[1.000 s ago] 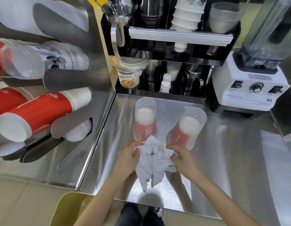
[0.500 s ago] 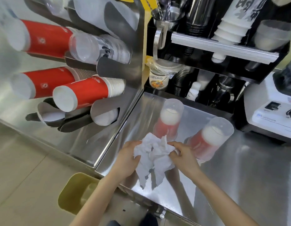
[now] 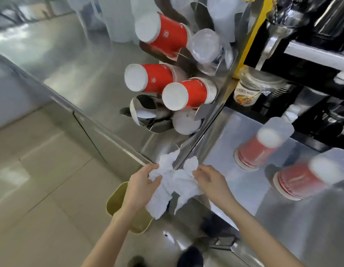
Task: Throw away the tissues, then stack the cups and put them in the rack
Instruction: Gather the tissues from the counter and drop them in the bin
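While the wad is in the air: both hands carry the tissues [image 3: 174,182] past the counter's corner, above and just right of the yellow bin [image 3: 117,201] on the floor.

Left hand [image 3: 142,185]: fingers curled into the left side of the wad, gripping it from beneath and behind.

Right hand [image 3: 210,180]: fingertips pinch the right edge of the wad; how firm that pinch is I cannot tell, since motion blur softens the fingers.

Tissues: one crumpled white mass with loose tails hanging down; whether it is one sheet or several is unclear.

Bin: only part of its rim shows, the left forearm covering the rest, so its opening is partly hidden.

Risk, missed drop: the wad sits nearer the counter [image 3: 234,151] edge than the bin mouth; letting go now would likely land it on the floor or the rim.

Risk, stray piece: a hanging tail could tear off or slip from the light right-hand pinch and fall short of the bin.

Risk, snag: a tuft stands close to the counter's metal corner and could catch there.

Cups: two inverted red cup stacks [image 3: 256,151] under clear covers stand on the counter, well apart from the hands, not yet stacked together.

Rack [image 3: 186,116]: wall holders with red cups, untouched.
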`<move>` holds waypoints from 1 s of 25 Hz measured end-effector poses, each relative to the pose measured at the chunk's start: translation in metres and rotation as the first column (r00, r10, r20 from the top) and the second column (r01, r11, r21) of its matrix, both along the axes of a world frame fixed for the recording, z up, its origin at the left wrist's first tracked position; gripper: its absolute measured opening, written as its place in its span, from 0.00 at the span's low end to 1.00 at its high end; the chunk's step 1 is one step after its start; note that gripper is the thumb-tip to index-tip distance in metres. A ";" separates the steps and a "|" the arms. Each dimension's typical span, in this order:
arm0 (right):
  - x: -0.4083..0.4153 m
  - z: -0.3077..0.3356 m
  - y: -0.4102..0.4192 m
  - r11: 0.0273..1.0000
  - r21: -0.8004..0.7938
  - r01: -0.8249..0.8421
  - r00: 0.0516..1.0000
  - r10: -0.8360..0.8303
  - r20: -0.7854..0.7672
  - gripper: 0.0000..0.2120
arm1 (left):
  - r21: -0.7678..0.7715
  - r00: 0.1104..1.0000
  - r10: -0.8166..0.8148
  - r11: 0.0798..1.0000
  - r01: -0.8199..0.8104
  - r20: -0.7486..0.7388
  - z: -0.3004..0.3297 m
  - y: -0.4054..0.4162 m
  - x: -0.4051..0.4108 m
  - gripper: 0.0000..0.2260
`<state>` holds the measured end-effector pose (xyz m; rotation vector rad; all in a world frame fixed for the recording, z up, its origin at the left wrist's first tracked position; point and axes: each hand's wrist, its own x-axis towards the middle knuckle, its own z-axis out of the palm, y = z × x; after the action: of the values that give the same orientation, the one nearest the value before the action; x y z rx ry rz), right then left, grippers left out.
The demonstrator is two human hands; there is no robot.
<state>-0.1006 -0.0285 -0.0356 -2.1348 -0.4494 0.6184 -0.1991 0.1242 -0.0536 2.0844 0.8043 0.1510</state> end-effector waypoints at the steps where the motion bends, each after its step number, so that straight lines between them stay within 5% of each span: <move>1: -0.008 -0.002 0.010 1.000 0.001 -0.014 1.000 0.014 0.007 0.12 | 0.003 1.000 0.022 1.000 -0.022 0.016 -0.001 0.008 -0.012 0.10; 10: -0.084 -0.015 0.108 0.996 -0.012 -0.087 0.995 0.086 -0.053 0.10 | -0.070 0.984 0.180 0.981 -0.181 -0.016 -0.017 0.091 -0.103 0.09; 15: -0.099 -0.027 0.152 0.983 -0.093 -0.161 0.986 0.157 -0.049 0.21 | -0.180 0.975 0.215 0.958 -0.223 -0.062 -0.032 0.123 -0.127 0.15; 25: -0.080 -0.124 0.209 0.957 -0.172 -0.231 0.972 0.220 -0.084 0.11 | -0.223 0.940 0.318 0.914 -0.339 -0.127 -0.128 0.156 -0.127 0.08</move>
<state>-0.1809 0.1807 -0.1593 -2.2448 -0.6284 0.8840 -0.3265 0.2800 -0.1815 1.7241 1.1669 0.1366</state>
